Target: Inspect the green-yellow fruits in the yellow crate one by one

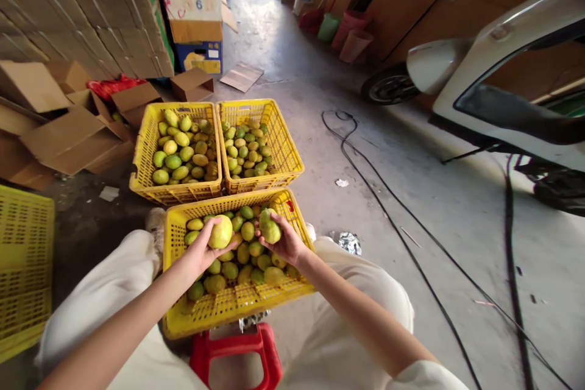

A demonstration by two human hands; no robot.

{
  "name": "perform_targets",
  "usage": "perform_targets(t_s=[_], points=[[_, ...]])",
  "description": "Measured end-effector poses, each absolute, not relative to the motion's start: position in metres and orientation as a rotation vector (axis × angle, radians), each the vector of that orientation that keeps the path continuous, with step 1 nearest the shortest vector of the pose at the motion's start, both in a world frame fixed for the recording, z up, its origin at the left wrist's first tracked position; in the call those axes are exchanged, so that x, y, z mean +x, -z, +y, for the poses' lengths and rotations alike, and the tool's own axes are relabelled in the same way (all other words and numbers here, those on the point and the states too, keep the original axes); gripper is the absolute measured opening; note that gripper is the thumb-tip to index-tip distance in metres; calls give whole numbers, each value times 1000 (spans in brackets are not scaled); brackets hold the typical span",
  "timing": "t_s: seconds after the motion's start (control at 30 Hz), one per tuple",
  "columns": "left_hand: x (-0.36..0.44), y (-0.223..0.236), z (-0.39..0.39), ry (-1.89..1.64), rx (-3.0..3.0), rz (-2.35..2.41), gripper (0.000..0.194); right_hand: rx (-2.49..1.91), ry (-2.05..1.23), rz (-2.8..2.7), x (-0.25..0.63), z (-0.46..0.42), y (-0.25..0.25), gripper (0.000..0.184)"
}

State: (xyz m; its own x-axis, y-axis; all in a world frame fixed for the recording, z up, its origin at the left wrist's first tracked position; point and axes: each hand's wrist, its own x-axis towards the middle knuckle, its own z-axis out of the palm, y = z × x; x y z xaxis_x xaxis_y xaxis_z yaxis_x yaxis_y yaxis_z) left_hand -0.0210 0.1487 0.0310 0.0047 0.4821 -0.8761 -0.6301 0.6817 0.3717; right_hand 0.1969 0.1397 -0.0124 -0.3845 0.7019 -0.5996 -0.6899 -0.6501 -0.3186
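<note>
My left hand (203, 256) is closed around a yellow lemon (220, 232). In my right hand (289, 244) is a greener, bumpy lemon (269, 226), gripped by the fingers. Both hands hover above the near yellow plastic crate (214, 312), between my knees. Many loose green and yellow lemons (230, 270) lie inside it, partly hidden by my hands. Beyond it, touching side by side, stand a left crate (176, 195) with larger-looking lemons (181, 154) and a right crate (286, 149) with smaller ones (249, 149).
A red stool (269, 356) stands below the near crate. Another yellow crate (27, 262) is at far left, with open cardboard boxes (68, 137) behind it. Black cables (393, 201) run over the floor at right, near a parked white scooter (484, 61).
</note>
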Motion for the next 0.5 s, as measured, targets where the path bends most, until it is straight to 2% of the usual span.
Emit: perform_targets(t_s=[0.07,0.23,0.37,0.5], points=[[-21,-32,150,-845,-148,1344,9,-899,-2115,-17,196,139,14,26],[-23,-36,152,-783,-151,1278,25,-827,-2126,6,192,136,13,35],[-22,-35,150,-851,-89,1285,11,-907,-2056,-14,191,137,11,34],[-20,-33,149,-886,-61,1244,22,-957,-2031,-37,193,139,10,33]])
